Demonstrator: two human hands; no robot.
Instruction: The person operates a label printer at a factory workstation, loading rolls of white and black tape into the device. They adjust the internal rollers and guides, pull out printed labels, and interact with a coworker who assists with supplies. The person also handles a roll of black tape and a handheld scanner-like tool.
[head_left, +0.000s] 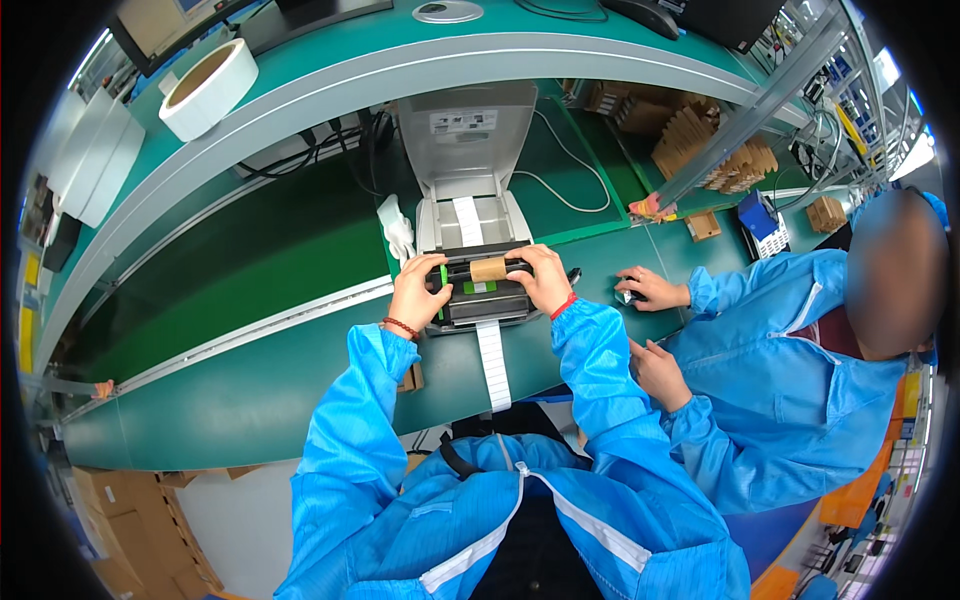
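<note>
A: What are the person's two hands doing?

B: The left hand [412,295] is grasping the left end of a black roller [459,272], and the right hand [545,280] is grasping its right end, so each grip is holding the same part.

A: Where is that roller lying?

B: It's lying crosswise over the middle of an opened label printer [460,313], a brown cardboard core [488,269] showing between the hands. Whether it's sitting fully in place, I cannot tell.

A: And the printer?

B: It's standing on the green bench [250,410], its pale lid [465,160] rising open at the back. A white label strip [493,365] is running out of the front, toward the near edge.

A: Is anyone else working there?

B: Yes, a co-worker in a blue smock [770,400] is standing at the right. One hand [655,290] is resting on the bench beside the printer, touching a small item that I cannot make out, and the other hand [661,376] is hovering nearer the edge.
</note>
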